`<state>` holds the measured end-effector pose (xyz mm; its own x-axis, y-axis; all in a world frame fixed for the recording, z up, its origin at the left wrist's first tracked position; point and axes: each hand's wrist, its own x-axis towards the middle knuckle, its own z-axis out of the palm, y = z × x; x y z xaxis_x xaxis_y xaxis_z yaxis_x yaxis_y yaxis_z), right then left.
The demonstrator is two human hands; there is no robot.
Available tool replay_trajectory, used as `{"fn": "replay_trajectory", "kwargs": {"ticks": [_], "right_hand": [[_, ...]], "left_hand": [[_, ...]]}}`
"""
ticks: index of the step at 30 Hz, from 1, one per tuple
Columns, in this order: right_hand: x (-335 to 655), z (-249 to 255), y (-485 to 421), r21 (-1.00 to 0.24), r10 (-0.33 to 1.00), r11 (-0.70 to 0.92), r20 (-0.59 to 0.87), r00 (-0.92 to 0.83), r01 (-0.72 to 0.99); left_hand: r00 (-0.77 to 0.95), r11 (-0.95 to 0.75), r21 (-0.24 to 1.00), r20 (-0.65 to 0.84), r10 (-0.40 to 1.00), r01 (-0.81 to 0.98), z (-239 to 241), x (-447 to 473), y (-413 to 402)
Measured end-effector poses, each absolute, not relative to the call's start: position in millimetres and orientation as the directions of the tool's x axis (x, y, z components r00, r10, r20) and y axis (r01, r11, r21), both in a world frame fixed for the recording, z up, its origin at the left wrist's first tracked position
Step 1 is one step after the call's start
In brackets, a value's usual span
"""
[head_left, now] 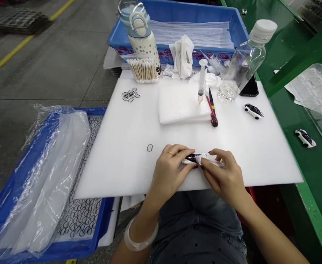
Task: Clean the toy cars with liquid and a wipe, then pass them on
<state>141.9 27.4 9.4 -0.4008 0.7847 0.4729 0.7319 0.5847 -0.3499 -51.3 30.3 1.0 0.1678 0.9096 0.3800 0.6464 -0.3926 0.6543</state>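
Near the front edge of the white foam board [114, 161], my left hand [169, 169] pinches a small black-and-white toy car [191, 158] between thumb and fingers. My right hand [224, 171] is closed on a white cloth or tissue [210, 159], which it presses against the car's right end. Part of the car is hidden by the fingers and the cloth. A single thin black ring [149, 147] lies to the left of my hands. Beyond them are a white foam block [177, 104], a syringe [202, 80] resting on it, and red-and-black tweezers [212, 110].
A loose pile of black rings [130, 94], cotton swabs [143, 70], a bottle [144, 40] and a clear bottle [240, 66] stand farther back. Another toy car [253, 111] lies right; one more [305, 138] sits on the green bench [290, 110]. A blue tray [95, 242] holds many rings.
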Motion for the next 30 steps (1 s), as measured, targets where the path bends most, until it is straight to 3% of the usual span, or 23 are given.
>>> {"fn": "replay_trajectory", "kwargs": {"ticks": [4,8,14,16,19,23,25,27,30], "right_hand": [[131.1,12.7,36.8,-0.385,0.850,0.484,0.420,-0.318,0.786],[130.3,9.9,25.9,-0.480,0.841,0.499,0.470,-0.269,0.721],[165.9,33.9,35.5,-0.425,0.712,0.695,0.294,-0.637,0.580],[177.5,44.3,55.9,-0.344,0.775,0.629,0.347,-0.529,0.697],[171.0,48.6,72.2,-0.184,0.842,0.405,0.456,-0.287,0.896],[127.3,34.5,60.4,-0.296,0.793,0.608,0.283,-0.540,0.737],[121.2,28.1,54.2,-0.352,0.779,0.626,0.244,-0.577,0.696],[144.7,25.7,49.6,-0.412,0.832,0.552,0.328,-0.448,0.725],[232.3,21.8,35.3,-0.530,0.899,0.225,0.436,0.035,0.817]], "left_hand": [[0.171,-0.388,0.661,0.369,0.913,0.642,0.6,-50.5,30.9],[0.178,-0.391,0.671,0.366,0.913,0.630,0.7,-52.3,31.0],[0.155,-0.291,0.795,0.246,0.957,0.532,4.6,-63.1,29.0],[0.111,-0.262,0.836,0.239,0.965,0.483,3.9,-66.9,26.3],[0.084,-0.262,0.852,0.252,0.964,0.453,0.1,-71.7,22.6],[0.113,-0.272,0.836,0.249,0.962,0.477,-5.6,-76.0,22.5],[0.123,-0.275,0.831,0.247,0.961,0.484,-6.3,-75.7,22.2],[0.113,-0.268,0.826,0.245,0.963,0.497,-5.5,-73.5,20.1],[0.041,-0.193,0.833,0.201,0.979,0.519,-2.9,-69.5,15.7]]}}
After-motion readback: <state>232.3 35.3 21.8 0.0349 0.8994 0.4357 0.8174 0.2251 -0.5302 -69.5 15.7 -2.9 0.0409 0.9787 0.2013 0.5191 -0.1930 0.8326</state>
